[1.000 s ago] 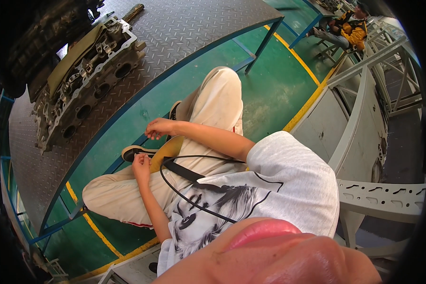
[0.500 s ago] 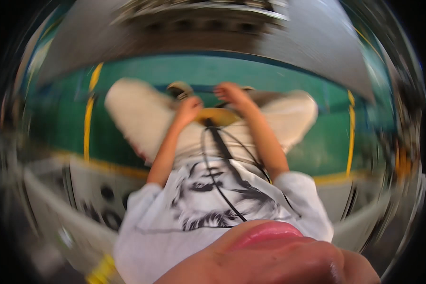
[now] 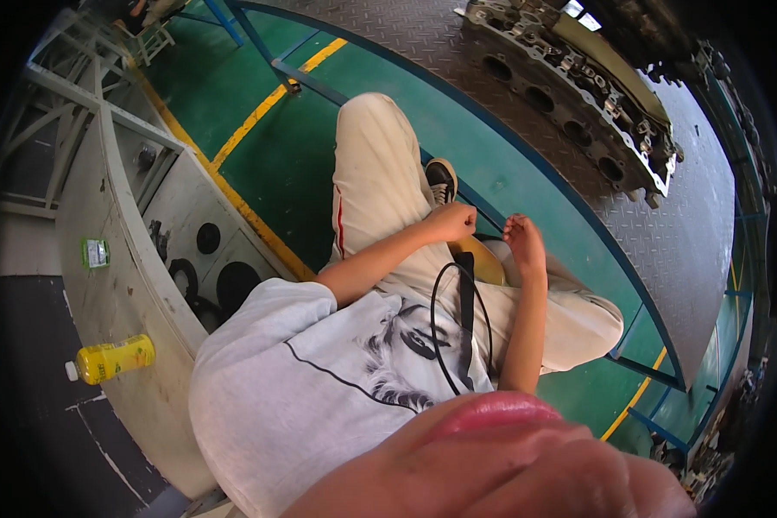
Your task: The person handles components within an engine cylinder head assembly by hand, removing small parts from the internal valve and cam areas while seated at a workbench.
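My left hand (image 3: 451, 222) is curled into a loose fist above my lap, near the inner side of my left thigh. Just right of it, a small gap away, my right hand (image 3: 524, 242) is raised with its fingers curled in. Nothing shows in either hand. Beneath them, between my legs in beige trousers (image 3: 378, 173), lies a yellow-brown rounded surface (image 3: 485, 263), like a stool seat. A black strap (image 3: 466, 324) and a thin black cable (image 3: 434, 319) hang down my front, touching neither hand.
Ahead and to the right stands a metal-plate workbench (image 3: 388, 26) with a blue frame, bearing an engine cylinder head (image 3: 570, 95). On my left, a grey bench (image 3: 125, 298) carries a yellow drink bottle (image 3: 116, 358) on its side and a small green packet (image 3: 95, 253).
My view has swung round to the left, so the workbench now runs diagonally and the bottle shows whole. The blur has gone. Both hands remain above my lap, apart and curled.
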Motion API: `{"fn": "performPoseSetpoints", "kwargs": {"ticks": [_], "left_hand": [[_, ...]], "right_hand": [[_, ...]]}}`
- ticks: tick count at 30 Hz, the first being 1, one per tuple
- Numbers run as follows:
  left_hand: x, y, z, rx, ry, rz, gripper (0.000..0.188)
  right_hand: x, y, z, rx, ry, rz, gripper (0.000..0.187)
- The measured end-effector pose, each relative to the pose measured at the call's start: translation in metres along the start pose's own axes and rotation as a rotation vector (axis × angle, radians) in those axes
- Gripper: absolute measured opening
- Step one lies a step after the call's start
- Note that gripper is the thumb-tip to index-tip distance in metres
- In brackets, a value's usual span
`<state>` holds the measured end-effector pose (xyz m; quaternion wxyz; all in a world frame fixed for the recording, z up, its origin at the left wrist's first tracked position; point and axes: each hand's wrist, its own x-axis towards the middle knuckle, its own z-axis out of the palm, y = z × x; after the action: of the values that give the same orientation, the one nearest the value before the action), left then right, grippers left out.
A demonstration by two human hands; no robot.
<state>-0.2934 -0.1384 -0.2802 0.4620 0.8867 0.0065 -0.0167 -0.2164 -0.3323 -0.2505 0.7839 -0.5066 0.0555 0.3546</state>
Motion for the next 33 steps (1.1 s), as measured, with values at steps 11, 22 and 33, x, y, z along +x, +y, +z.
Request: {"fn": "performPoseSetpoints", "kwargs": {"ticks": [11,22,33], "left_hand": [[0.0,0.005,-0.014,-0.128,0.032,0.05,0.015],[-0.007,-0.016,0.001,-0.065,0.04,0.019,0.013],[-0.001,0.004,0.018,-0.087,-0.102,0.043,0.013]], "right_hand": [[-0.028,0.009,0.018,-0.004,-0.03,-0.109,0.012],[-0.001,0.05,-0.027,0.248,-0.002,-0.14,0.014],[-0.021,0.04,-0.054,0.344,-0.021,-0.173,0.014]]}}
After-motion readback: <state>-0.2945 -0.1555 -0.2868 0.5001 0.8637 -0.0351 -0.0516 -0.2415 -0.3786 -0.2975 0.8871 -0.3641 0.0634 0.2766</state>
